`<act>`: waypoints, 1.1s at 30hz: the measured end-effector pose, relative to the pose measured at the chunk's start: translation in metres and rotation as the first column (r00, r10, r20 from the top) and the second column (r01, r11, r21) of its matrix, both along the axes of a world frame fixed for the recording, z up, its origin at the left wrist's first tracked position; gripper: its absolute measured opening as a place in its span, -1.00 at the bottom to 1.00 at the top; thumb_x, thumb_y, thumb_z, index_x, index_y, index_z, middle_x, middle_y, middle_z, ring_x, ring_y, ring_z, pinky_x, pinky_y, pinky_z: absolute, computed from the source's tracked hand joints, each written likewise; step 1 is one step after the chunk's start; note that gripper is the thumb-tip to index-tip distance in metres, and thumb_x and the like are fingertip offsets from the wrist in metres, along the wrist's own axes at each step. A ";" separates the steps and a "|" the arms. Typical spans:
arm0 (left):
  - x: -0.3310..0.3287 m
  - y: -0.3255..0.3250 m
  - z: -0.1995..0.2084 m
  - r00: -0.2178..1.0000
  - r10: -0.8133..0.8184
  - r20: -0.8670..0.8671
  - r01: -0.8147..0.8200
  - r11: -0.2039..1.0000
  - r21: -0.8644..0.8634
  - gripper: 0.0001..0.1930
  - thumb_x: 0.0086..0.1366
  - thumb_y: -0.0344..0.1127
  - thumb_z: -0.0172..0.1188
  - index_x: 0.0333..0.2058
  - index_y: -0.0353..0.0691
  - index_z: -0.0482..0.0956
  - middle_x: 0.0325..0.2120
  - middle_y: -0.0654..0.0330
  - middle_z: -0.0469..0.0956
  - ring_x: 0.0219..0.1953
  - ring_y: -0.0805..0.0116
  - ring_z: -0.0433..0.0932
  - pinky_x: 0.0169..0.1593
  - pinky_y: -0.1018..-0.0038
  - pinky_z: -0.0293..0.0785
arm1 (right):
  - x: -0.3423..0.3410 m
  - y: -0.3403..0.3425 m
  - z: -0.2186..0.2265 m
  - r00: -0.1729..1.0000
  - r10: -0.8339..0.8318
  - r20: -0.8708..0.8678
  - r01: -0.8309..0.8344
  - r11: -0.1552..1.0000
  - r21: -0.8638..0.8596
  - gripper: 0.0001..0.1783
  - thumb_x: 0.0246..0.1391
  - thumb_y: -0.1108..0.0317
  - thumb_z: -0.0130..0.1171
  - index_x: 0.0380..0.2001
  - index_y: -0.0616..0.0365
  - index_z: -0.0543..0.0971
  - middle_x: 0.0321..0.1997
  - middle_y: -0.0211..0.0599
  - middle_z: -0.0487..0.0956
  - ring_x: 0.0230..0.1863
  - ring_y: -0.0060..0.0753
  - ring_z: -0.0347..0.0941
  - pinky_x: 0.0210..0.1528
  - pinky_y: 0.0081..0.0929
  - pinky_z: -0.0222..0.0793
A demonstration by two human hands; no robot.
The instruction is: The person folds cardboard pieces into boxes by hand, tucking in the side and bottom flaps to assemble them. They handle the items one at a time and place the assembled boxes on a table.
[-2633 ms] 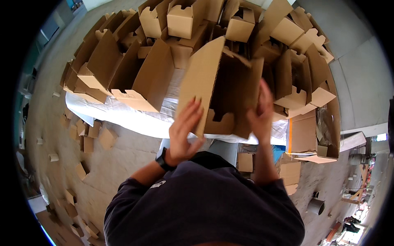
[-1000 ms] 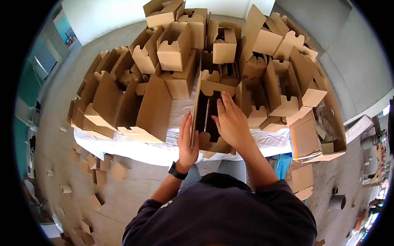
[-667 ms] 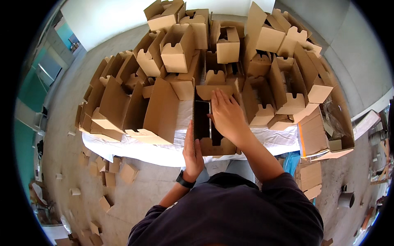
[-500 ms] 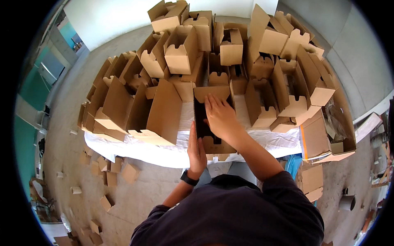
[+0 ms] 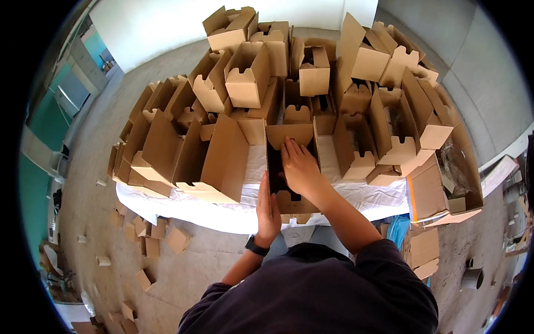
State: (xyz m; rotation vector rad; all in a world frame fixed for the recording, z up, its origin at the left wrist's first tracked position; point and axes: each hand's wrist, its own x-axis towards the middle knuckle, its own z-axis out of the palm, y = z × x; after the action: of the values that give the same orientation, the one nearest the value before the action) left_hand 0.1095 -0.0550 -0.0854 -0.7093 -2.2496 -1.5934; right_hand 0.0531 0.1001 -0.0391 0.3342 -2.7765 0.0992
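An open, narrow cardboard box (image 5: 295, 207) stands at the front middle of the table, right before me. My left hand (image 5: 268, 218), with a dark band at its wrist, lies along the box's left wall. Its fingers are stretched out, and the thumb rests by the near left corner. My right hand (image 5: 300, 170) reaches over the box, its straight fingers touching the lower edge of the far end flap (image 5: 289, 132). A thumb or fingertip shows lower down in the box's dark inside. Notched flaps mark the near end.
Several open cardboard boxes (image 5: 228, 158) crowd the table on both sides and behind, some stacked. A white cloth (image 5: 222, 214) covers the table. A large carton (image 5: 428, 186) with plastic wrap inside stands at the right. Cardboard scraps (image 5: 179, 239) lie on the floor at left.
The whole view has shifted slightly, with the boxes a little lower in the picture. My right fingertips have slid a little nearer, down the far flap. My left hand stays at the wall.
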 end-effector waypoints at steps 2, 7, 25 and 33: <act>-0.002 0.001 0.000 1.000 -0.007 -0.021 0.006 1.000 -0.013 -0.35 0.28 -0.74 -0.16 0.36 -0.38 0.04 0.35 -0.16 0.11 0.39 -0.07 0.13 0.37 0.24 0.09 | 0.000 0.001 -0.003 1.000 0.004 -0.017 -0.004 1.000 0.004 -0.16 -0.08 0.20 0.35 0.19 0.51 0.31 0.34 0.24 0.25 0.36 0.05 0.21 0.32 -0.12 0.20; -0.002 0.001 0.002 1.000 -0.006 -0.030 0.005 1.000 -0.031 -0.36 0.27 -0.73 -0.16 0.35 -0.39 0.06 0.35 -0.16 0.12 0.39 -0.08 0.13 0.37 0.25 0.10 | 0.004 0.000 0.009 0.995 0.036 -0.092 -0.048 0.990 -0.129 -0.41 -0.03 0.42 0.17 0.10 0.50 0.40 0.27 0.24 0.35 0.26 0.06 0.34 0.27 -0.22 0.28; -0.020 -0.015 0.042 0.961 0.208 0.180 -0.240 0.955 0.177 -0.65 0.46 -0.42 -0.02 0.14 -0.45 0.42 0.00 0.02 0.56 0.07 0.29 0.48 0.17 0.43 0.33 | 0.093 0.053 0.026 0.963 -0.241 -0.125 0.003 0.469 -0.883 -0.72 0.19 0.45 0.18 -0.02 0.22 0.52 -0.04 -0.14 0.53 -0.10 -0.30 0.56 -0.09 -0.47 0.50; -0.028 -0.073 0.049 0.928 0.133 0.349 -0.320 0.765 0.559 -0.70 0.45 -0.23 0.09 -0.08 -0.41 0.55 -0.22 0.23 0.58 -0.21 0.53 0.48 -0.14 0.58 0.43 | 0.042 0.082 -0.102 0.929 0.006 0.370 0.350 -0.337 -0.874 -0.33 0.29 -0.15 -0.01 0.20 0.18 0.36 0.11 -0.03 0.47 0.16 -0.22 0.41 0.19 -0.32 0.32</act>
State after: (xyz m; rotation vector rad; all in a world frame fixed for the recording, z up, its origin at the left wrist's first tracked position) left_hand 0.0817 -0.1284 -0.0366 -0.0157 -1.7047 -2.2245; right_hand 0.0951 0.1825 -0.1413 -0.6650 -1.6708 2.3578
